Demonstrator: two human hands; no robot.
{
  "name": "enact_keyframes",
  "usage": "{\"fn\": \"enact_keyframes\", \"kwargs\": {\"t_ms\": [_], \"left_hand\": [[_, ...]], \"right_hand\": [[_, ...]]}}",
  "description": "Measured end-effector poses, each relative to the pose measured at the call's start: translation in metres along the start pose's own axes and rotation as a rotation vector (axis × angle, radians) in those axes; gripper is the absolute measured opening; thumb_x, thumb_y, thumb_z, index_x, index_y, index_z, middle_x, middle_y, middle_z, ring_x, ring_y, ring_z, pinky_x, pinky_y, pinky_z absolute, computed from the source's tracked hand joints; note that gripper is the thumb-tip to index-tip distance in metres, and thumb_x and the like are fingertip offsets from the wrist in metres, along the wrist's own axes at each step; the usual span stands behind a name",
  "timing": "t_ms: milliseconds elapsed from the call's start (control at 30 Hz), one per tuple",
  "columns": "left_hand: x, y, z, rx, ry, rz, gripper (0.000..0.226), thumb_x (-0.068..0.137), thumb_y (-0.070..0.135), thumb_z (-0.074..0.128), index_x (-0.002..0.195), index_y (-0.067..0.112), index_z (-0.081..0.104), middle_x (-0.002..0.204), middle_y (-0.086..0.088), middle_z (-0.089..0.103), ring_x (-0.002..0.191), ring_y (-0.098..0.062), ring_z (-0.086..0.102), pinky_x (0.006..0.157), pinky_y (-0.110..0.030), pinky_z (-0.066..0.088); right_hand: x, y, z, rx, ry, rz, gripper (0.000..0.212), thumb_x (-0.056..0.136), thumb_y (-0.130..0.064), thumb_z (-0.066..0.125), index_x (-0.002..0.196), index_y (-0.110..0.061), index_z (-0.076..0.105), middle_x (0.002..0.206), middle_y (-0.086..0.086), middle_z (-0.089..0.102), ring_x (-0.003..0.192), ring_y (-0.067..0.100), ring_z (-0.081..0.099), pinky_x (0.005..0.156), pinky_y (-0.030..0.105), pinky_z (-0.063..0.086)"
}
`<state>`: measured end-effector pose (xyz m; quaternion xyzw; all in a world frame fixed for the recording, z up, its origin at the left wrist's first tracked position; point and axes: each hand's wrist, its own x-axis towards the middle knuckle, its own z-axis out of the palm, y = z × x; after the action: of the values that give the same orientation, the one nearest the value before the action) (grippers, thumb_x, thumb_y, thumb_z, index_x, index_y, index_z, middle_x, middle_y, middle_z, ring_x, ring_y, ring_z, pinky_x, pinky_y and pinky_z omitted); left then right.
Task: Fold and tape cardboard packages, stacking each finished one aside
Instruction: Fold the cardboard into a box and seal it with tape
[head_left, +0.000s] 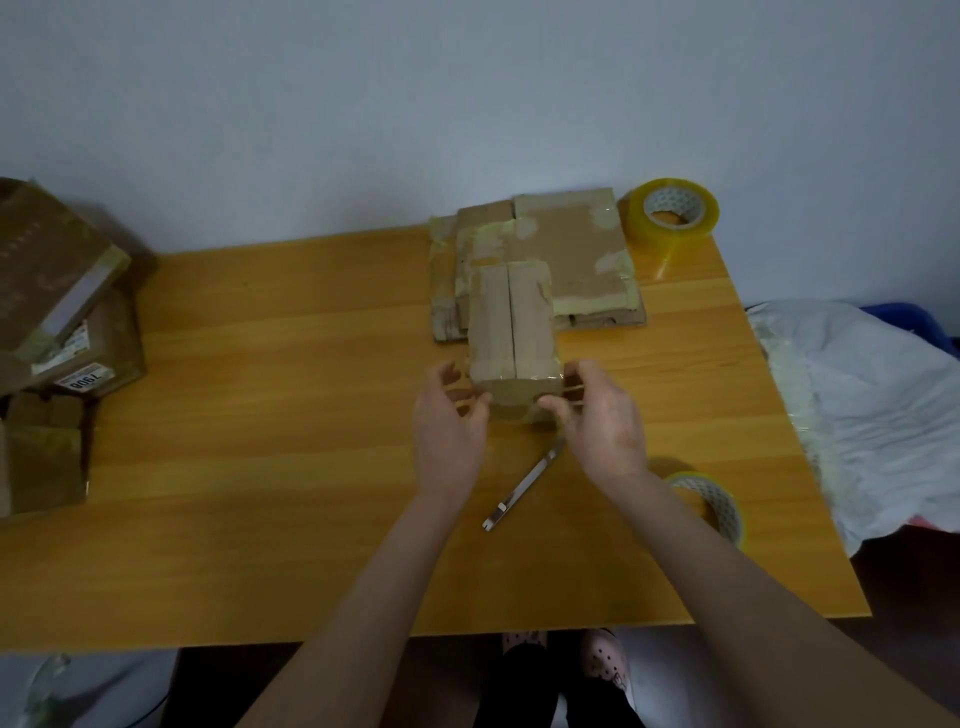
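Note:
A small brown cardboard box (511, 322), its top seam running away from me and clear tape shining over it, stands at the table's middle. My left hand (451, 421) curls its fingers against the box's near left corner. My right hand (600, 415) pinches the near right corner, with the thumb on the front face. Behind the box lies a pile of flattened, tape-patched cardboard (576, 249). One roll of clear tape (672, 213) stands at the back right. A second tape roll (719, 506) sits beside my right forearm. A metal utility knife (522, 486) lies between my wrists.
Taped cardboard packages (57, 322) are stacked at the table's left edge, some with white labels. A crumpled white plastic sheet (872, 410) lies past the wooden table's (270, 467) right edge. A wall stands close behind the table.

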<state>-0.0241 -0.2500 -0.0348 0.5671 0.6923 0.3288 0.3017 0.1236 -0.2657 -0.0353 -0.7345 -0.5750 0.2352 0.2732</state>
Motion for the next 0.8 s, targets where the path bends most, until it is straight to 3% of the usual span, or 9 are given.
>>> {"fn": "enact_keyframes", "kwargs": {"t_ms": [100, 267, 300, 367, 433, 533, 600, 667, 800], "left_hand": [[-0.001, 0.003, 0.004, 0.184, -0.054, 0.111, 0.072, 0.09, 0.038, 0.061, 0.148, 0.013, 0.028, 0.138, -0.006, 0.044, 0.123, -0.02, 0.043, 0.102, -0.038, 0.043], [0.011, 0.007, 0.0, 0.23, -0.089, 0.191, 0.052, 0.098, 0.027, 0.048, 0.146, 0.011, 0.036, 0.117, -0.005, 0.053, 0.1, -0.01, 0.046, 0.079, -0.017, 0.036], [0.011, 0.007, -0.003, 0.238, -0.098, 0.2, 0.05, 0.099, 0.026, 0.045, 0.145, 0.01, 0.037, 0.115, -0.006, 0.056, 0.101, -0.013, 0.048, 0.08, -0.017, 0.036], [0.005, 0.006, -0.009, 0.295, -0.105, 0.197, 0.05, 0.101, 0.032, 0.035, 0.145, 0.007, 0.035, 0.129, -0.01, 0.055, 0.12, -0.024, 0.046, 0.098, -0.028, 0.037], [-0.003, 0.011, -0.011, 0.395, -0.078, 0.164, 0.056, 0.101, 0.037, 0.03, 0.148, 0.007, 0.026, 0.15, -0.011, 0.035, 0.138, -0.025, 0.03, 0.113, -0.037, 0.028], [-0.012, 0.018, -0.002, 0.497, -0.101, 0.334, 0.059, 0.1, 0.029, 0.034, 0.151, 0.01, 0.012, 0.16, -0.007, 0.01, 0.146, -0.021, 0.011, 0.119, -0.039, 0.018], [-0.019, 0.012, 0.006, 0.59, -0.179, 0.503, 0.055, 0.1, 0.027, 0.025, 0.15, 0.009, 0.015, 0.158, -0.009, 0.013, 0.146, -0.019, 0.008, 0.119, -0.041, 0.014], [-0.02, 0.003, 0.008, 0.589, -0.199, 0.543, 0.055, 0.098, 0.025, 0.022, 0.149, 0.006, 0.018, 0.157, -0.011, 0.014, 0.144, -0.019, 0.006, 0.119, -0.043, 0.011], [-0.015, 0.004, -0.003, 0.505, -0.291, 0.322, 0.064, 0.103, 0.025, 0.034, 0.151, 0.007, -0.004, 0.157, -0.008, -0.015, 0.147, -0.022, 0.0, 0.119, -0.038, 0.019]], "right_hand": [[0.006, -0.01, -0.001, -0.031, -0.014, -0.026, 0.073, 0.082, -0.045, 0.07, 0.14, -0.013, 0.04, 0.124, 0.009, 0.061, 0.107, 0.029, 0.061, 0.084, 0.044, 0.052], [0.015, -0.007, -0.003, -0.151, -0.036, -0.089, 0.067, 0.095, -0.032, 0.056, 0.151, -0.016, 0.024, 0.095, 0.011, 0.071, 0.076, 0.026, 0.064, 0.063, 0.033, 0.047], [0.014, -0.004, -0.005, -0.122, -0.071, -0.072, 0.066, 0.096, -0.029, 0.055, 0.152, -0.018, 0.022, 0.098, 0.009, 0.071, 0.08, 0.025, 0.065, 0.066, 0.033, 0.05], [0.01, -0.001, -0.01, -0.04, -0.145, -0.034, 0.063, 0.098, -0.027, 0.053, 0.152, -0.019, 0.023, 0.113, 0.008, 0.068, 0.097, 0.025, 0.064, 0.079, 0.036, 0.052], [0.002, -0.004, -0.013, -0.014, -0.179, -0.056, 0.065, 0.097, -0.034, 0.051, 0.152, -0.018, 0.02, 0.14, 0.008, 0.051, 0.124, 0.025, 0.051, 0.095, 0.038, 0.047], [-0.016, -0.011, -0.007, -0.189, -0.18, -0.163, 0.08, 0.097, -0.033, 0.052, 0.154, -0.019, -0.001, 0.162, 0.003, -0.002, 0.144, 0.022, 0.025, 0.105, 0.037, 0.043], [-0.023, -0.013, 0.003, -0.28, -0.213, -0.216, 0.085, 0.096, -0.019, 0.054, 0.153, -0.021, -0.009, 0.155, 0.0, -0.028, 0.138, 0.024, 0.034, 0.096, 0.035, 0.049], [-0.023, -0.014, 0.006, -0.318, -0.252, -0.203, 0.084, 0.098, -0.017, 0.049, 0.152, -0.024, -0.014, 0.149, -0.001, -0.038, 0.117, 0.023, 0.051, 0.078, 0.031, 0.05], [-0.022, -0.013, -0.001, -0.265, -0.277, -0.101, 0.076, 0.102, -0.033, 0.039, 0.15, -0.025, -0.019, 0.161, 0.002, -0.014, 0.089, 0.022, 0.06, 0.057, 0.028, 0.044]]}}
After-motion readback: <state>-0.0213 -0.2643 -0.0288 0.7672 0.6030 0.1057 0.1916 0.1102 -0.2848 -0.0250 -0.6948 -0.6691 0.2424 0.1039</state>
